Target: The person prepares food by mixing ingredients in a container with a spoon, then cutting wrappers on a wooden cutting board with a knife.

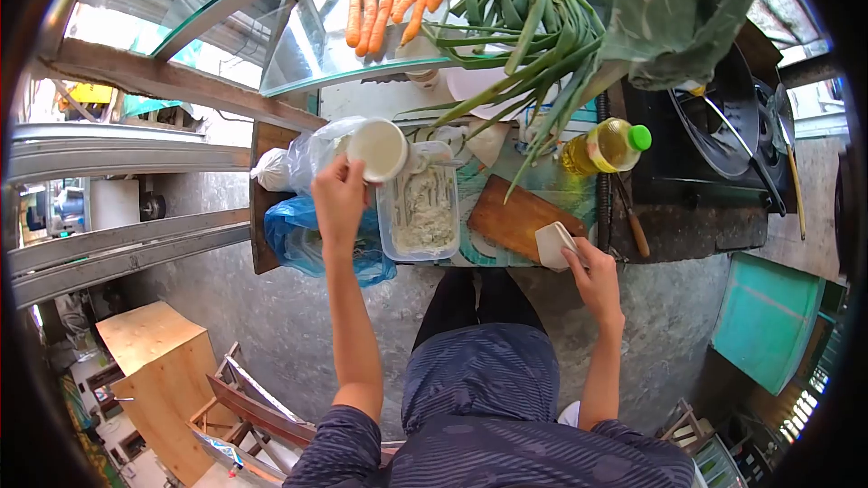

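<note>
My left hand is closed round the handle of a white cup, tilted so its pale inside shows. The cup is over the back left corner of a clear plastic container, which holds whitish, floury or shredded food. In my right hand, closed fingers grip a white flat-faced piece whose exact kind I cannot tell. It overlaps the front right end of a wooden cutting board. A blue plastic bag lies below my left wrist.
An oil bottle with a green cap stands behind the board. To its right are a knife and a stove with a wok. Carrots and green onions rest on a glass shelf at the back.
</note>
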`<action>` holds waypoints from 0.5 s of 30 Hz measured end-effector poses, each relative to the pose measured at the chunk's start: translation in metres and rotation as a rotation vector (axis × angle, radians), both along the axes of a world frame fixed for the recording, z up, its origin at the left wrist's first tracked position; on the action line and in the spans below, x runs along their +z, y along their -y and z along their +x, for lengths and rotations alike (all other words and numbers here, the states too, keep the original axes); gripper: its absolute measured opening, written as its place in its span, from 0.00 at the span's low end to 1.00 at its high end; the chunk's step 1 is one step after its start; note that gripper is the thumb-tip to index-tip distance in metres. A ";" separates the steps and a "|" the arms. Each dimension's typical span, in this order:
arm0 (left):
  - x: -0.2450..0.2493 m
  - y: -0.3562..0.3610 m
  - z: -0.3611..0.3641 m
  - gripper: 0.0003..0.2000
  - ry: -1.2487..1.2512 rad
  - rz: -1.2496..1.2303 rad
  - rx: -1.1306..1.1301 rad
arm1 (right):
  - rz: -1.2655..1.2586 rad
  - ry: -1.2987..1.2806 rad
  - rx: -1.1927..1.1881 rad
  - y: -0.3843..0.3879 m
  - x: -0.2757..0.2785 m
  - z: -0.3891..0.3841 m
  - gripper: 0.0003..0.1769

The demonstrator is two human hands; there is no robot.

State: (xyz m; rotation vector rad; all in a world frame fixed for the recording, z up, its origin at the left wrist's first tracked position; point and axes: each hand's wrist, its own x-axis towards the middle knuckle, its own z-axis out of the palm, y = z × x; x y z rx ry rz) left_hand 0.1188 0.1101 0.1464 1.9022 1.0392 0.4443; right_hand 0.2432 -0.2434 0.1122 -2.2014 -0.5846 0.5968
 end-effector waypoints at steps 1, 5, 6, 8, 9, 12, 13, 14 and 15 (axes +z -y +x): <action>-0.003 -0.014 0.001 0.14 0.015 0.005 0.022 | 0.015 0.000 0.009 -0.002 0.000 0.000 0.11; -0.016 -0.061 0.023 0.14 0.022 -0.016 0.096 | 0.004 -0.015 0.037 -0.008 0.001 0.004 0.11; -0.019 -0.070 0.029 0.14 0.010 -0.032 0.111 | 0.002 -0.036 0.036 -0.010 0.004 0.004 0.11; -0.041 -0.088 0.036 0.14 -0.013 -0.069 0.131 | -0.005 -0.068 0.037 -0.012 0.004 0.005 0.11; -0.046 -0.093 0.040 0.15 -0.023 -0.089 0.138 | -0.010 -0.081 0.037 -0.012 0.004 0.006 0.11; -0.057 -0.103 0.049 0.15 -0.030 -0.187 0.079 | -0.047 -0.034 0.064 -0.011 0.000 0.007 0.11; -0.059 -0.103 0.053 0.15 -0.047 -0.162 0.074 | -0.063 -0.006 0.079 -0.011 -0.001 0.008 0.11; -0.060 -0.103 0.057 0.15 -0.064 -0.135 0.069 | -0.061 -0.003 0.082 -0.012 -0.002 0.009 0.11; -0.061 -0.105 0.061 0.15 -0.083 -0.109 0.062 | -0.059 -0.002 0.083 -0.012 -0.002 0.010 0.11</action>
